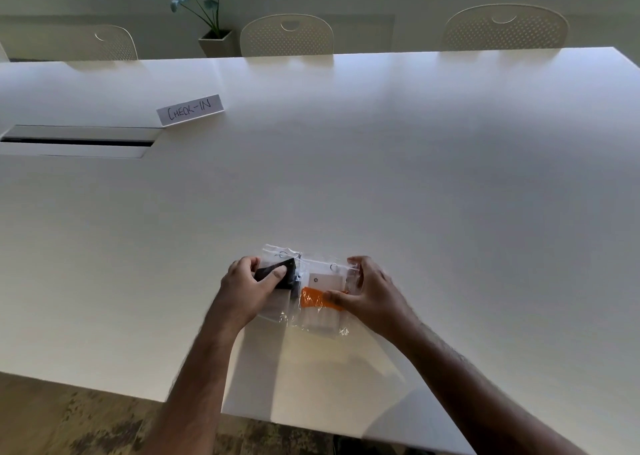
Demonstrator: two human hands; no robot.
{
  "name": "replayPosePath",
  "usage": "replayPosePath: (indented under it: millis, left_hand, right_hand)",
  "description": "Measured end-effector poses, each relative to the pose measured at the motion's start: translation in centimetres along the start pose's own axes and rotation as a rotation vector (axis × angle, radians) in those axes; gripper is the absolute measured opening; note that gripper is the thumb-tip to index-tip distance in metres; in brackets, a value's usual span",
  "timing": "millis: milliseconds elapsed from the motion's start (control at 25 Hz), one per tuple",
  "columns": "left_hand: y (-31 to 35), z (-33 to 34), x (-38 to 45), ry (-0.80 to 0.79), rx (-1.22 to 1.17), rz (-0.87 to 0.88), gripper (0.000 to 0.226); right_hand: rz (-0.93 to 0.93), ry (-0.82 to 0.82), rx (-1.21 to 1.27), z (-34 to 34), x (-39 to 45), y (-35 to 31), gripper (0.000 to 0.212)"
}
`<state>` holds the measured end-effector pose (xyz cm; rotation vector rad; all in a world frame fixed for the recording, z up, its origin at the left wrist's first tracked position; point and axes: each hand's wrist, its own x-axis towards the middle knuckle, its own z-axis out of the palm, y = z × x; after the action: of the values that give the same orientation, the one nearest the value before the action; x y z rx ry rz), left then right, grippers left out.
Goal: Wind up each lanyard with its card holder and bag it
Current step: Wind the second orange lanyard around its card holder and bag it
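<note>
Two bagged lanyards lay side by side under our hands.
Our left hand [247, 286] pinched the black lanyard's bag [277, 281] while our right hand [367, 293] pinched the orange lanyard's bag [322, 302], probably to square both packets together on the surface [415, 177].

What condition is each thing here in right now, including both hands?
Left hand: grips the black lanyard bag, thumb on top.
Right hand: pinches the orange lanyard bag.
Black lanyard bag: on the table, lanyard wound up inside.
Orange lanyard bag: on the table beside the black one, lanyard wound, card holder inside.
Check-in sign: standing upright.
Table cable hatch: lid partly open.
Table: bears both bags.
</note>
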<state>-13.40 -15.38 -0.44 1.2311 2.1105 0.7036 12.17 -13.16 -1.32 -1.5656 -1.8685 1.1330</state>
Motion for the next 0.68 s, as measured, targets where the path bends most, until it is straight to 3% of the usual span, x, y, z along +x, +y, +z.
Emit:
replayPosePath:
  millis: [200,360,480,680]
  left_hand:
    - [0.6,0.0,0.3,-0.057,-0.009,-0.063,0.062]
    - [0.7,-0.5,0.5,-0.171,-0.070,-0.064,0.048]
    - [0.9,-0.8,0.6,-0.251,-0.132,-0.045,0.038]
    - [1.1,-0.5,0.6,-0.286,-0.224,-0.022,0.042]
  right_hand:
    - [0.014,-0.052,-0.004,-0.3,0.4,-0.5,0.080]
    - [0.005,-0.060,0.003,-0.6,0.9,-0.8,0.042]
    - [0.015,-0.082,0.040,-0.6,1.3,-1.0,0.042]
    - [0.051,-0.107,0.147,-0.7,1.6,-1.1,0.047]
